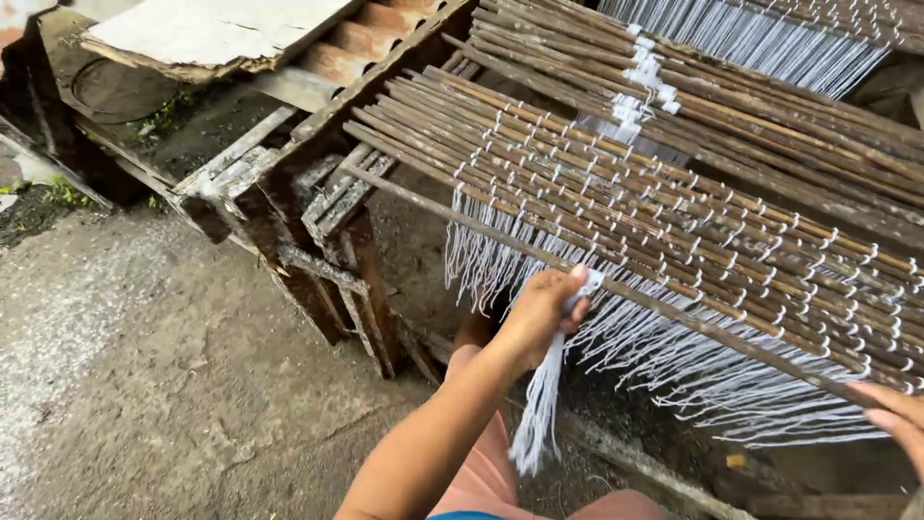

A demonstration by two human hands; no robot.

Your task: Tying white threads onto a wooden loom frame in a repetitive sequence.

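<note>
— What is the left hand [541, 310] doing?

— It is clenched around a bundle of white strings [541, 409], just below the front edge of the stick mat [664, 231]; the loose ends hang down from the fist.

— And the right hand [895, 414]?

— Only the fingertips show (the rest is cut off by the frame), touching the string fringe [731, 385] under the mat's near corner. I cannot tell its grip.

— What holds the mat?

— A worn wooden frame [327, 221], to the mat's left.

Rough, matt brown wooden sticks [674, 221] are bound with smooth white plastic-looking strings [539, 404] beside a weathered wooden frame [327, 241].
</note>
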